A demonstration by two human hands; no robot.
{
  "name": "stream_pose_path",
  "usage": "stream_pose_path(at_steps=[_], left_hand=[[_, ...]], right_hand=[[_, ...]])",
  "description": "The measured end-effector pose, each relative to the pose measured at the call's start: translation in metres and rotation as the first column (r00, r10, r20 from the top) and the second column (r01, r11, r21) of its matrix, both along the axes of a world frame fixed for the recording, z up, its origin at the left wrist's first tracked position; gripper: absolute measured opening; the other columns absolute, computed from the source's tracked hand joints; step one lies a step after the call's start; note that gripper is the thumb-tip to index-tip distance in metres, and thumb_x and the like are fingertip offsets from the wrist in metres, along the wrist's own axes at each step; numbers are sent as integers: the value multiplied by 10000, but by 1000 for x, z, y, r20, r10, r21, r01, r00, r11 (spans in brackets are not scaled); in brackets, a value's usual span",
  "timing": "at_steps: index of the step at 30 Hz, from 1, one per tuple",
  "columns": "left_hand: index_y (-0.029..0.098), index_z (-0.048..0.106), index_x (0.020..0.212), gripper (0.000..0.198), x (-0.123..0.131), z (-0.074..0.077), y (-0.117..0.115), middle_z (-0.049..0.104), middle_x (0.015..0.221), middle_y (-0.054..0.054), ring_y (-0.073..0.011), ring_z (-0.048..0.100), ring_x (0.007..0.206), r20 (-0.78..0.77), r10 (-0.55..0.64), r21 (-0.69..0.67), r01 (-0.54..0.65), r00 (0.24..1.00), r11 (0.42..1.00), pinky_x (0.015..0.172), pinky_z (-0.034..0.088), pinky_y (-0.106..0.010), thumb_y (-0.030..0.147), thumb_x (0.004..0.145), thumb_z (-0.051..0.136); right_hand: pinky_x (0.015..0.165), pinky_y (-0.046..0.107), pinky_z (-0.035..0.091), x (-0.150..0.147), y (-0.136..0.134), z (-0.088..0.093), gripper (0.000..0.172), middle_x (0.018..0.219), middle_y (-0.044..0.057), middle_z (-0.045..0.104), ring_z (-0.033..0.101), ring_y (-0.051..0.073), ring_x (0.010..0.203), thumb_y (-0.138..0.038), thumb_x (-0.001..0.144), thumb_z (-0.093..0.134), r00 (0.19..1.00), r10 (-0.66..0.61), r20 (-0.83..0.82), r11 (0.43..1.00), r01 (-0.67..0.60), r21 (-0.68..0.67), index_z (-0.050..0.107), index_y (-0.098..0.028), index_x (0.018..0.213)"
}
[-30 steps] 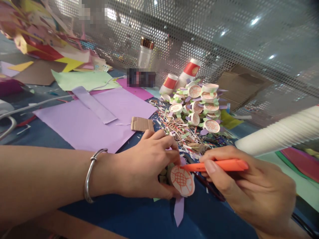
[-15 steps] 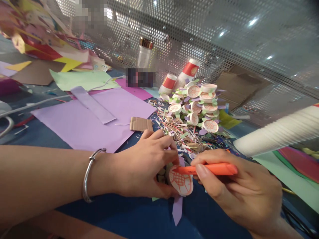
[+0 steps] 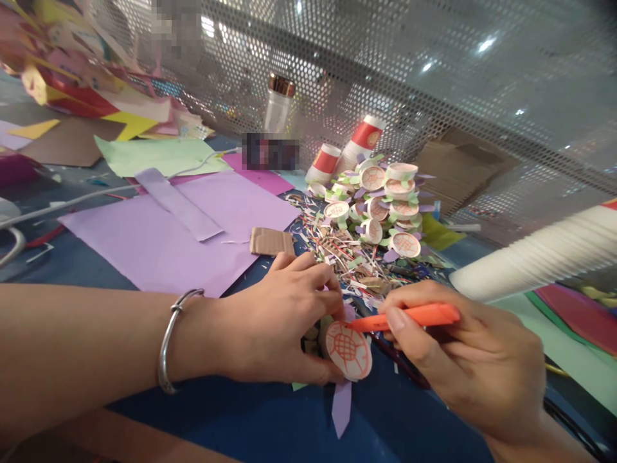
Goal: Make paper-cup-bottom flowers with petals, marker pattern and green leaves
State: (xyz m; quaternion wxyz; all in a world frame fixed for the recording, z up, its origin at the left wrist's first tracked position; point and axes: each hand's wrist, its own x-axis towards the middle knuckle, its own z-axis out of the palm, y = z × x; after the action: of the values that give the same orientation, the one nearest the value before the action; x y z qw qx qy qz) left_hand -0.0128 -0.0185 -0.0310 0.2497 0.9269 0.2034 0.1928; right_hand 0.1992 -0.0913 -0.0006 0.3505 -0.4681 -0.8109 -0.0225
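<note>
My left hand (image 3: 289, 315) grips a small paper-cup turtle (image 3: 348, 350) between thumb and fingers. Its round white face bears an orange grid with lines running out to the rim, and a pointed purple paper strip (image 3: 342, 411) sticks out below. An orange marker (image 3: 414, 317) lies in the closed fingers of my right hand (image 3: 463, 360). The marker's tip is at the upper rim of the white face; whether it touches is hard to tell. Part of the turtle's far side is hidden by my left fingers.
Behind my hands is a heap of similar cup turtles (image 3: 405, 244) beside paper scraps (image 3: 332, 247). Purple paper (image 3: 120, 238) and a cardboard piece (image 3: 271, 242) lie left. Stacked paper cups (image 3: 540, 257) lean in from the right. A lidded bottle (image 3: 278, 106) stands near the perforated panel (image 3: 328, 58).
The marker's tip has shifted slightly right along the upper rim, and my right hand has moved a little with it. My left hand keeps its hold on the turtle.
</note>
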Motion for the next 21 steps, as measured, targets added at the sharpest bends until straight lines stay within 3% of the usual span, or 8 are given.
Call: stream_pose_path(at_steps=[21], left_hand=[[244,740,1079,440,-1,-2,1,633,1159,-65,-296,525,1111,20,-2,6,2,1000,1000,966,335,-464,517,741,816]], right_hand=[[600,209,499,-2,-3,-1,121,672,-65,656,606,88,528,-164,922,612,1000,-2,12,1000,2,24,634,-235,826]])
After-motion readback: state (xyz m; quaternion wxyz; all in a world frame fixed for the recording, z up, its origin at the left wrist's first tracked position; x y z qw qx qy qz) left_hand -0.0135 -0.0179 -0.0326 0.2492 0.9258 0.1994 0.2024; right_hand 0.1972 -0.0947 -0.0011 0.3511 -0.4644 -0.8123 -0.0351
